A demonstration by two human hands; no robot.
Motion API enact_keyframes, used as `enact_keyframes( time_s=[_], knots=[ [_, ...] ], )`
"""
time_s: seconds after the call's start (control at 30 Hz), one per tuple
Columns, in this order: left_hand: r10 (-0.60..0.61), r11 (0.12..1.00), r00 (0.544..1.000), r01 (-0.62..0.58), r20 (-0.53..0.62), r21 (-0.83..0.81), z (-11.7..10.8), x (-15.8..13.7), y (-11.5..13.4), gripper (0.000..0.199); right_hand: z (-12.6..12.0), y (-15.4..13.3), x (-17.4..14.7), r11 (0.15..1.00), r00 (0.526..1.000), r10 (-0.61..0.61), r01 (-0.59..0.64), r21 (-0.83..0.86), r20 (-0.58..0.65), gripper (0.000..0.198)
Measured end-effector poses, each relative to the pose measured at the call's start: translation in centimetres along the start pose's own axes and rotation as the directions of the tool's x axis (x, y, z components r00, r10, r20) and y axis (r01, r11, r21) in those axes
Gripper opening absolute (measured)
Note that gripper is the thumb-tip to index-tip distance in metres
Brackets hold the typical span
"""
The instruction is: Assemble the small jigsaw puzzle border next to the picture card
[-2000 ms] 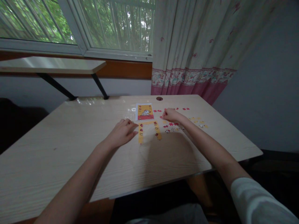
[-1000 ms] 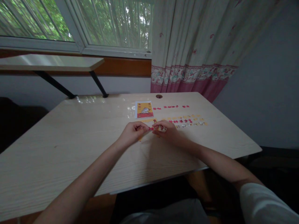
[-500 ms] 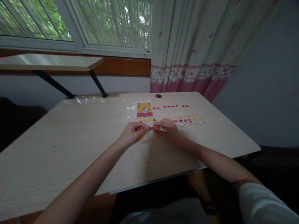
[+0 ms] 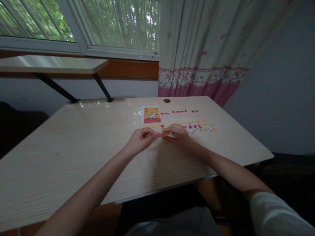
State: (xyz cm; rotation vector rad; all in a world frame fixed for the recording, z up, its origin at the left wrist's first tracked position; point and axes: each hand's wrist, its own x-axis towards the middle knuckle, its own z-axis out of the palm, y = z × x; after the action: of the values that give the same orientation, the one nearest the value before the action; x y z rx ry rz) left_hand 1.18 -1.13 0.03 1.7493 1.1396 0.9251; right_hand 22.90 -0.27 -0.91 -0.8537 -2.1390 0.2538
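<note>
Between my two hands is a small red jigsaw puzzle piece (image 4: 160, 134), raised a little above the table. My left hand (image 4: 140, 140) pinches its left side with thumb and fingertips. From the right, the closed fingers of my right hand (image 4: 179, 137) grip its other side. Under and behind my hands lies a partly joined yellow puzzle section (image 4: 155, 126), much of it covered by them. Just beyond sits a picture card (image 4: 151, 114) showing a white animal on yellow and red.
Red puzzle pieces (image 4: 180, 111) form a row right of the card. More red, yellow and white loose pieces (image 4: 197, 127) lie in rows right of my hands. The pale wooden table (image 4: 86, 147) has a round cable hole (image 4: 167, 101). A raised shelf (image 4: 54, 64) stands at the back left.
The red puzzle piece looks slightly tilted between my fingertips compared with before. Both hands stay in nearly the same place, and the view has shifted very slightly.
</note>
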Motion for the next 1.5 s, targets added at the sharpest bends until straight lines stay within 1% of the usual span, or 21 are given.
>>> enact_keyframes(
  time_s=[0.07,0.13,0.2,0.3,0.37,0.43,0.6,0.77,0.9,1.17,1.5],
  knots=[
    [0.034,0.994,0.999,-0.032,-0.015,0.106,-0.1,-0.2,0.1,0.021,-0.4,0.5,-0.3,1.000,0.999,0.001,-0.003,0.024,0.048,0.018],
    [0.091,0.971,0.996,-0.090,0.008,0.223,-0.3,-0.4,0.2,0.019,-1.0,0.8,-0.8,0.998,0.991,0.018,-0.026,0.055,0.136,0.017],
    [0.168,0.931,0.981,-0.189,0.096,0.312,-0.4,-0.6,0.2,0.019,-1.7,0.9,-1.2,0.996,0.966,0.041,-0.060,0.067,0.254,0.016],
    [0.275,0.843,0.922,-0.368,0.274,0.392,-0.4,-0.8,0.0,0.019,-2.4,0.7,-1.3,0.995,0.909,0.077,-0.097,0.029,0.409,0.015],
    [0.304,0.779,0.880,-0.451,0.366,0.435,-0.2,-1.1,0.0,0.020,-2.7,0.5,-1.3,0.993,0.884,0.105,-0.116,-0.004,0.456,0.016],
    [0.299,0.729,0.853,-0.494,0.428,0.474,0.0,-1.3,0.0,0.023,-2.8,0.4,-1.2,0.992,0.871,0.119,-0.124,-0.020,0.476,0.016],
    [0.264,0.642,0.825,-0.537,0.501,0.547,0.5,-1.8,0.0,0.027,-3.0,0.5,-1.0,0.991,0.856,0.119,-0.129,-0.015,0.504,0.013],
    [0.272,0.591,0.815,-0.561,0.511,0.580,0.7,-1.9,-0.1,0.028,-3.3,0.0,-0.8,0.988,0.841,0.154,-0.148,-0.052,0.519,0.012],
    [0.281,0.580,0.814,-0.566,0.508,0.586,0.7,-1.9,-0.1,0.028,-3.1,0.0,-0.8,0.984,0.838,0.176,-0.169,-0.061,0.517,0.008],
    [0.304,0.566,0.809,-0.579,0.503,0.587,0.8,-1.8,-0.3,0.030,-3.1,0.0,-0.8,0.975,0.828,0.220,-0.204,-0.089,0.516,0.007],
    [0.284,0.570,0.815,-0.567,0.506,0.595,0.9,-1.9,-0.2,0.030,-3.1,0.1,-0.8,0.977,0.827,0.212,-0.195,-0.089,0.521,0.008]
  ],
)
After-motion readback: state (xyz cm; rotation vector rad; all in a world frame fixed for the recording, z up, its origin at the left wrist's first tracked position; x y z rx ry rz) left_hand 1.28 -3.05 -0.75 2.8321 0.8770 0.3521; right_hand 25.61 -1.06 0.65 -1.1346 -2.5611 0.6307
